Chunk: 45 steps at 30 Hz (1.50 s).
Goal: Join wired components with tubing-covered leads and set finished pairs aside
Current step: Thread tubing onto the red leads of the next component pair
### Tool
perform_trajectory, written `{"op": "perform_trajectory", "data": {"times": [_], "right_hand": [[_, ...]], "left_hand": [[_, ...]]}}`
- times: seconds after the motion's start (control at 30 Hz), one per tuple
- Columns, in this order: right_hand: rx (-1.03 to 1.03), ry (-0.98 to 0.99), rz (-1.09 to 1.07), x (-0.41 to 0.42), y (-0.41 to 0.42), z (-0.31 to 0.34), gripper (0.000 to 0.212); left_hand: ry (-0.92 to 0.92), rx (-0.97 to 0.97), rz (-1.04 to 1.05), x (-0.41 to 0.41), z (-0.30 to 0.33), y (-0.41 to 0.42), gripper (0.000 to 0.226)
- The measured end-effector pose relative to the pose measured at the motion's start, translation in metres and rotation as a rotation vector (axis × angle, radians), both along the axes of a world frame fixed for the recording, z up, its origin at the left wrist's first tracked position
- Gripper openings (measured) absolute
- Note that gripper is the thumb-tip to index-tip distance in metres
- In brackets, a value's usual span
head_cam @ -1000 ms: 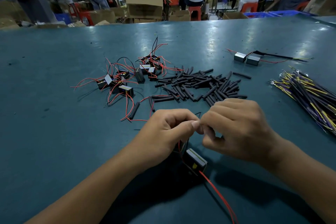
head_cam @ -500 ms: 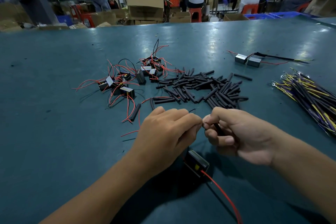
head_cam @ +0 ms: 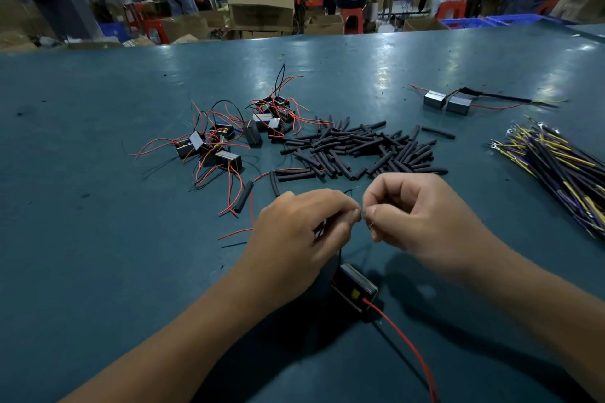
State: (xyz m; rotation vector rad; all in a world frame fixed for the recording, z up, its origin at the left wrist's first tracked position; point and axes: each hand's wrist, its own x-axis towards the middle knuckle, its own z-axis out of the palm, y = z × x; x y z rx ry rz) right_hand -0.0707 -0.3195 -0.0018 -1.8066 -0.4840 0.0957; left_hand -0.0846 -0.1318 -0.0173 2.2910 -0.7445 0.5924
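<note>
left hand [head_cam: 301,226] and right hand [head_cam: 415,216] pinch fine wire ends together, fingertips touching. the black component [head_cam: 355,288] lies just below the pinch. the bare strands could slip apart if either pinch loosens.

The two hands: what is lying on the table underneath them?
Below the left hand and right hand lies a small black component with a red wire running toward the camera. A thin dark lead rises into the left hand. What the fingertips pinch is hidden.
</note>
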Motion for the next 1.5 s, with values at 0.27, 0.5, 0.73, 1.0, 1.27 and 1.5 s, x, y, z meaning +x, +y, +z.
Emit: {"op": "perform_trajectory", "data": {"times": [0.27,0.5,0.73,1.0,1.27,1.5], "right_hand": [[-0.623,-1.125,-0.058,0.009,-0.013,-0.001,0.014],[0.046,0.520,-0.015,0.008,-0.007,0.005,0.023],[0.285,0.802,0.031,0.004,0.000,0.009,0.008],[0.256,0.778,0.034,0.003,-0.001,0.007,0.007],[-0.153,-0.211,-0.058,0.001,-0.002,-0.004,0.017],[-0.513,-0.688,-0.002,0.012,-0.023,-0.002,0.014]], "left_hand": [[0.453,-0.396,-0.218,0.001,-0.003,0.000,0.019],[-0.017,0.010,0.035,0.004,-0.004,0.003,0.018],[-0.271,0.251,0.088,0.001,0.000,0.005,0.023],[-0.313,0.329,0.114,0.000,0.002,0.005,0.020],[0.023,0.002,-0.007,0.003,-0.003,0.003,0.019],[0.591,-0.253,-0.243,0.003,0.000,0.009,0.020]]}}
